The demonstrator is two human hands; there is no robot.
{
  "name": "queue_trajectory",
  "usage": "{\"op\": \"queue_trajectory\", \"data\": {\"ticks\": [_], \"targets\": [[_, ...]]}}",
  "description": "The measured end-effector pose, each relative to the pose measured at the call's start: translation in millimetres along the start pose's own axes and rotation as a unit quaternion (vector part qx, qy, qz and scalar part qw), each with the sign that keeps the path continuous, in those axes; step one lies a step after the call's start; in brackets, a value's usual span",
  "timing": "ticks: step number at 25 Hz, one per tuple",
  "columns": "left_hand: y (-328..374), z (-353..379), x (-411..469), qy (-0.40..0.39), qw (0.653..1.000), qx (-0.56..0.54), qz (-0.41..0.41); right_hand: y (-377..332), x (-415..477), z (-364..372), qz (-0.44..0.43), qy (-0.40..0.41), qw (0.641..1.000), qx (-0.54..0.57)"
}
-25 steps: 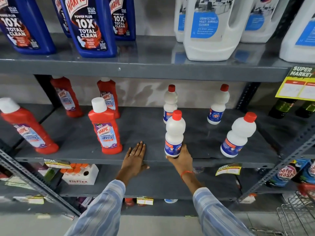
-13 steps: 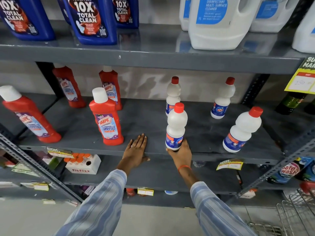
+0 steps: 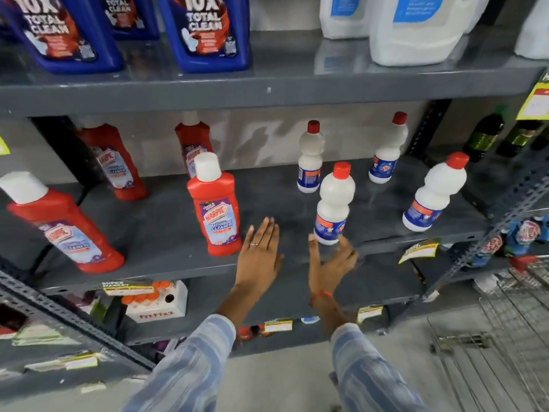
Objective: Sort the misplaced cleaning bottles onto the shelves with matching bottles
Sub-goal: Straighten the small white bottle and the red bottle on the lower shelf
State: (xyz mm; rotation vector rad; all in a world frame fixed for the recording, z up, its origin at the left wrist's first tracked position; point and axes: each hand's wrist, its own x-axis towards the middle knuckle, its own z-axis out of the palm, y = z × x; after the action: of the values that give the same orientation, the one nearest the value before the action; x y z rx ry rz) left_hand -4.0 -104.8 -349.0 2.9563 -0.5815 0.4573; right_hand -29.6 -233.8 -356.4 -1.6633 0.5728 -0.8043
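A white bottle with a red cap (image 3: 335,205) stands upright near the front of the grey middle shelf (image 3: 166,233). My right hand (image 3: 331,264) is just below and in front of it, fingers spread, no longer around it. My left hand (image 3: 260,255) rests flat on the shelf's front edge, fingers straight. Three more white red-capped bottles (image 3: 309,162) (image 3: 387,153) (image 3: 433,194) stand on the right half of that shelf. Several red bottles with white caps (image 3: 215,209) (image 3: 64,227) fill the left half.
Blue bottles (image 3: 208,31) and large white jugs (image 3: 416,28) line the shelf above. A lower shelf holds a white carton (image 3: 157,304) and price tags. A wire cart (image 3: 505,346) stands at the lower right. Dark green bottles (image 3: 482,138) sit on the neighbouring rack.
My right hand has let go of the white bottle's base and opened, drawing back slightly. The bottle stays standing on the shelf. My left hand keeps its place.
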Motion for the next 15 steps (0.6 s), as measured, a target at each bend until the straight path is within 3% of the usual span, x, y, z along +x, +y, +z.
{"op": "queue_trajectory", "data": {"ticks": [2, 5, 10, 13, 15], "targets": [[-6.3, -13.8, -21.1, 0.132, 0.991, -0.029, 0.004, -10.2, -20.4, 10.4, -0.016, 0.012, 0.999, 0.043], [-38.6, -19.3, -49.4, 0.179, 0.98, -0.067, -0.056, -27.5, -39.6, 31.0, -0.033, -0.105, 0.993, 0.053], [-117.9, -3.7, -79.0, 0.055, 0.984, -0.087, -0.146, -31.9, -50.4, 80.1, -0.057, -0.326, 0.943, -0.035], [-161.9, 2.6, -87.6, -0.046, 0.984, -0.036, -0.166, -38.8, -44.9, 103.8, 0.015, -0.459, 0.888, -0.036], [-186.9, 3.9, -94.8, -0.114, 0.975, -0.02, -0.188, -38.9, -45.3, 115.6, 0.039, -0.489, 0.87, -0.051]]}}
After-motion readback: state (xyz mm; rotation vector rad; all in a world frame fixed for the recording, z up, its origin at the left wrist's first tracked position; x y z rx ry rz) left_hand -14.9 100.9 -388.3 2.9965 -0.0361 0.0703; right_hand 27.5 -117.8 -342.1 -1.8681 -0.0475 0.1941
